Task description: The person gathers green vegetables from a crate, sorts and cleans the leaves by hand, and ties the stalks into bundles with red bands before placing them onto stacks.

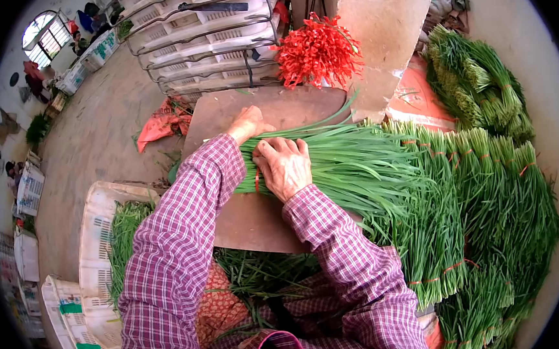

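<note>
1. Bundle of long green stalks (356,162) is lying on the brown board (257,221), long axis running left to right across you, stem ends left, leafy tips right.
2. Both your hands are up at the stem half, so most of the length trails off to the right of your grip.
3. Your left hand (247,125) is nearer the stem ends, at the far edge. Fingers look curled in, but tbh can't tell what they've got, the tips are hidden.
4. Your right hand (285,167) is over the top, farther toward the leaves, fingers loosely bent. Can't tell how tightly it's closed around the stalks.
5. Red band (256,180) shows crosswise on the stems, just left of your right hand.
6. Banded bunches (435,228) sit right of the board, red strips (319,52) beyond it.
</note>
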A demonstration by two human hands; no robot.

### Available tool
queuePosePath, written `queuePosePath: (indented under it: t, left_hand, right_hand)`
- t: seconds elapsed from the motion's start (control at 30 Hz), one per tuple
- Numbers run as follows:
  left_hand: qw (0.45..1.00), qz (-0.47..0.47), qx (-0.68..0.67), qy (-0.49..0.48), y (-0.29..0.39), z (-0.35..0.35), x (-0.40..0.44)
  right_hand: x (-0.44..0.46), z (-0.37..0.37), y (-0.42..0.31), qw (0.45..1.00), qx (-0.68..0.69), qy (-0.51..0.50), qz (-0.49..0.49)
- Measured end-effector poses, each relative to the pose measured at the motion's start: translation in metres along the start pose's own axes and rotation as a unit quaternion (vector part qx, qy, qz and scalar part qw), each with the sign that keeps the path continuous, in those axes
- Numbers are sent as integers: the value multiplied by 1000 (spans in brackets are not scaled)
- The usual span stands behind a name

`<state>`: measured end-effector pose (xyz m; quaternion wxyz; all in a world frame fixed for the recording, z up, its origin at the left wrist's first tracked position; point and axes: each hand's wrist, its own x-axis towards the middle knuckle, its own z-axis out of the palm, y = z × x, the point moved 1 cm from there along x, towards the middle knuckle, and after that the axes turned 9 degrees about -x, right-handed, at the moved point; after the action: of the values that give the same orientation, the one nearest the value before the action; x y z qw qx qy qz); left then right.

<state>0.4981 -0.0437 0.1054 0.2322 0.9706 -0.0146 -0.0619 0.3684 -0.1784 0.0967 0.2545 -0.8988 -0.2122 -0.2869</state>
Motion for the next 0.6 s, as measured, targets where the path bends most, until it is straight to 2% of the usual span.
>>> queuePosePath:
  t: [0.13, 0.23, 0.33, 0.4, 0.47, 0.53, 0.6]
  left_hand:
    - [998, 44, 41, -21, 0, 15, 14]
    - [998, 9, 21, -50, -5, 18, 22]
    - [994, -8, -50, -95, -17, 20, 25]
    - [988, 38, -132, -77, -20, 17, 20]
    - [983, 37, -157, -89, -22, 8, 9]
    - [953, 93, -247, -147, -14, -6, -9]
    - [953, 87, -245, -159, -10, -13, -23]
  right_hand:
    - [-2, 3, 1, 1000, 19, 0, 7]
    - [-4, 5, 1, 1000, 13, 7, 13]
    - [-6, 4, 1, 1000, 10, 8, 16]
    - [-8, 2, -1, 1000, 22, 18, 12]
    - [-9, -2, -1, 999, 48, 14, 11]
    - [-11, -3, -2, 998, 61, 19, 13]
    - [-14, -5, -5, 998, 60, 19, 14]
